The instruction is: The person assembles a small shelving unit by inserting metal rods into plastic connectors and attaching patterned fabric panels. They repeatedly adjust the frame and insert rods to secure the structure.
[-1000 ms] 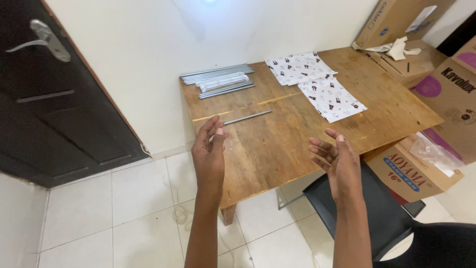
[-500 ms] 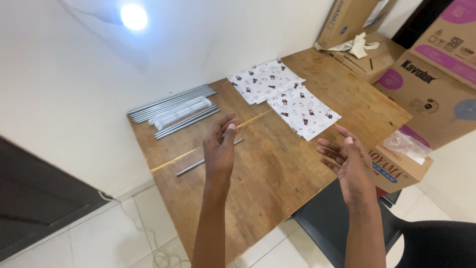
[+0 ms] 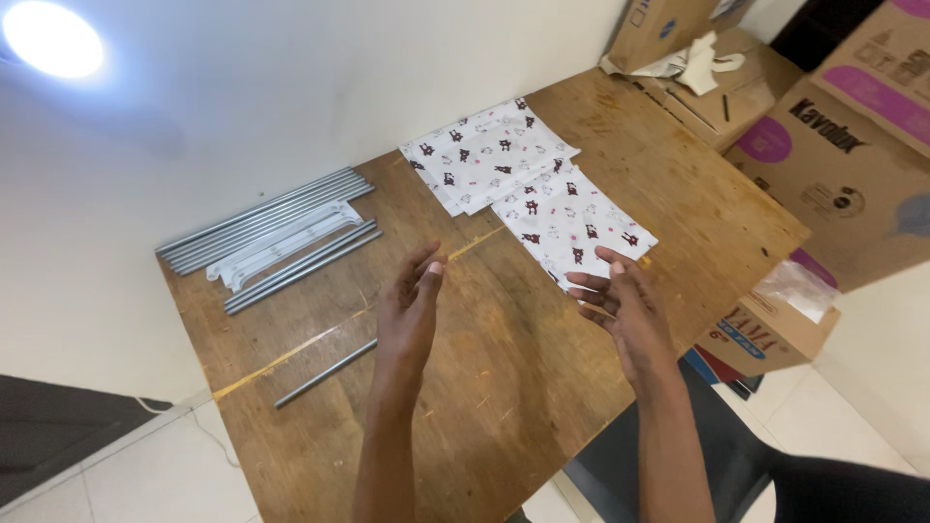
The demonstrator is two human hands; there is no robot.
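We hold both hands released above the wooden table (image 3: 542, 407), grasping nothing. Our left hand (image 3: 412, 315) hovers just right of the single metal rod (image 3: 325, 373); our right hand (image 3: 625, 310) hovers at the near edge of the patterned fabric (image 3: 528, 189). The rod bundle (image 3: 266, 237) lies at the table's far left.

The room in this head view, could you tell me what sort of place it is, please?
Probably a spare or storage room at home: a bare wooden table against a white wall, cardboard boxes stacked beside it, and metal rods with patterned fabric laid out.
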